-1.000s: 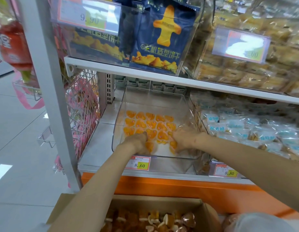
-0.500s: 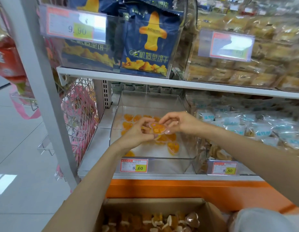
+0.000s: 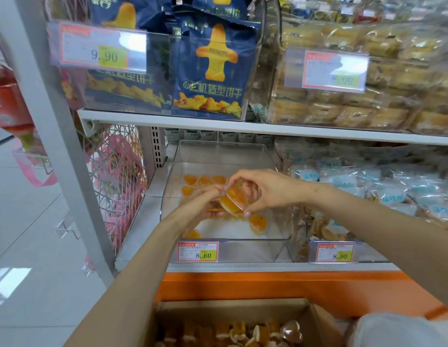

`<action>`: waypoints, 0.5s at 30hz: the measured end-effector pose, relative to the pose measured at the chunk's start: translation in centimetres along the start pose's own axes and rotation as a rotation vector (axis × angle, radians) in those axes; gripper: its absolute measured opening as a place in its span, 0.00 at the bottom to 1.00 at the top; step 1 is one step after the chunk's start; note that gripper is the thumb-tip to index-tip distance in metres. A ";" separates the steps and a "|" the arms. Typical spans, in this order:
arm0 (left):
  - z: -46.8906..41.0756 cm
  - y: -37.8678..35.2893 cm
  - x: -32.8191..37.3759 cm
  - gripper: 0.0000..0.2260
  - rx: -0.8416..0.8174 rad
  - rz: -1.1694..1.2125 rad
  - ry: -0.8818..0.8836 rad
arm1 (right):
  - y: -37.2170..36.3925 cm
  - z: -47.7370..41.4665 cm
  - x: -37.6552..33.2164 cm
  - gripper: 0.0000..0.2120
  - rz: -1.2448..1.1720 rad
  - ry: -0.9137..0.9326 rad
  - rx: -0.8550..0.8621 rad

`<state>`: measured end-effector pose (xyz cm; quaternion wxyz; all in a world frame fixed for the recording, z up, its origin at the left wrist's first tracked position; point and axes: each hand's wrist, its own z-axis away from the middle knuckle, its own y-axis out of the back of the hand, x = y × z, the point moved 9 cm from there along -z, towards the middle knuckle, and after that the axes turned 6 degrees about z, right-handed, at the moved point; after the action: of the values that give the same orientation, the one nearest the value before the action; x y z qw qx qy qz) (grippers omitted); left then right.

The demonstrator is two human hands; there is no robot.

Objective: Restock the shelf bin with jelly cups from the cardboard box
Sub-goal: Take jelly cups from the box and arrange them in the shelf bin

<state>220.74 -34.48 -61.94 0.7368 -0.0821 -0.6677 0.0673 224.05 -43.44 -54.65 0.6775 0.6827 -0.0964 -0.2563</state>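
Clear shelf bin (image 3: 225, 156) on the lower shelf. Below and in front of the bin, open cardboard box (image 3: 218, 311) with loose jelly cups (image 3: 243, 334) inside. Over the bin's front half, right hand (image 3: 275, 191), thumb and fingers curled round one orange jelly cup (image 3: 234, 200), held tilted on edge. Beside it over the bin, left hand (image 3: 205, 201), fingertips at the cup's edge; gripping or merely touching, cannot tell. On the bin's floor, more orange cups (image 3: 258, 222), lying flat. On the bin's front wall, price tag (image 3: 198, 251) reading 8.60.
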 end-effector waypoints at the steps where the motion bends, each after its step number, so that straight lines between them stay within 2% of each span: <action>1: 0.0 0.0 0.1 0.11 0.013 -0.044 -0.001 | 0.2 -0.2 0.2 0.30 0.067 -0.010 0.016; 3: -0.1 0.8 0.8 0.10 0.104 -0.169 -0.034 | 0.5 -0.6 1.1 0.30 0.100 -0.053 0.045; 5: 0.0 3.0 2.0 0.09 0.268 -0.389 -0.119 | 0.7 -0.9 2.1 0.28 0.005 -0.114 0.063; 7: 0.2 4.5 2.7 0.12 0.356 -0.620 -0.166 | 0.5 -1.0 2.9 0.25 -0.085 -0.169 0.047; 9: 0.3 5.0 2.3 0.14 0.341 -0.781 -0.117 | -0.5 -0.9 3.3 0.24 -0.107 -0.219 -0.016; 12: 0.1 3.7 0.9 0.15 0.218 -0.922 -0.055 | -3.3 -1.1 3.3 0.25 -0.021 -0.246 -0.120; 13: 0.1 3.1 0.5 0.14 0.188 -0.910 -0.057 | -4.0 -1.3 3.2 0.26 0.008 -0.226 -0.126; 15: -0.1 2.3 0.3 0.12 0.176 -0.735 -0.060 | -4.3 -1.5 2.5 0.27 -0.002 -0.160 -0.087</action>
<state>220.86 -32.14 -62.18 0.6963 0.2283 -0.6655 -0.1420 226.01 -43.05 -59.51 0.6964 0.6300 -0.1384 -0.3146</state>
